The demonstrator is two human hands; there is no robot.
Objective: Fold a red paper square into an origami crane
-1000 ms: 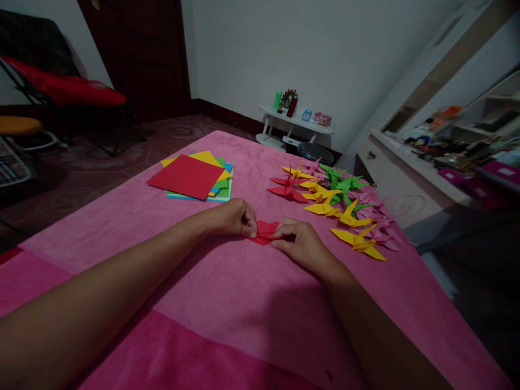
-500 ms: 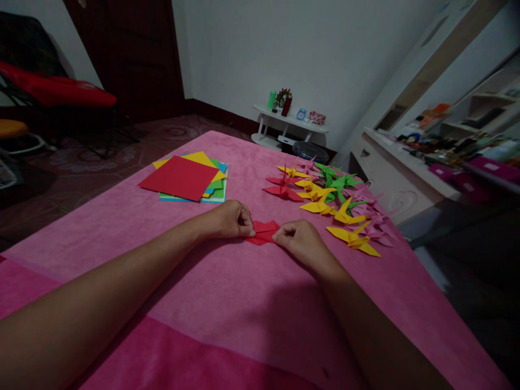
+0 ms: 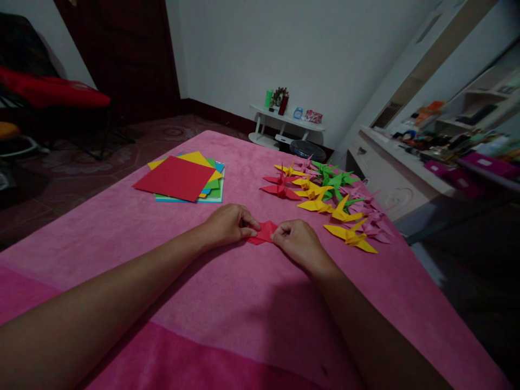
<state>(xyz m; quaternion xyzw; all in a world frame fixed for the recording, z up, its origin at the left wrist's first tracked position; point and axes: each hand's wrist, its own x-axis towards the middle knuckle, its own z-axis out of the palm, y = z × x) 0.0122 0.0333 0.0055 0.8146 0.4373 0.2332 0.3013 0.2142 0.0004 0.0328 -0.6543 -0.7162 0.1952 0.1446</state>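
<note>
A small folded piece of red origami paper [image 3: 266, 232] lies low over the pink cloth, between my two hands. My left hand [image 3: 233, 225] pinches its left side, thumb and fingers together. On the right side, my right hand [image 3: 298, 238] grips the edge between thumb and forefinger. Part of the paper is hidden under the fingertips. To the right stand several folded paper cranes, with a yellow crane [image 3: 351, 236] nearest my right hand and a red crane [image 3: 281, 189] farther back.
A stack of square coloured sheets, topped by a red sheet [image 3: 174, 177], lies at the back left of the pink-covered surface [image 3: 195, 303]. Beyond the far edge is a white shelf [image 3: 284, 120]. A cluttered dresser [image 3: 398, 179] stands at the right.
The fold across the red paper looks different, and my left hand has shifted slightly right over it. My right hand keeps its pinch. The whole view has turned a little.
</note>
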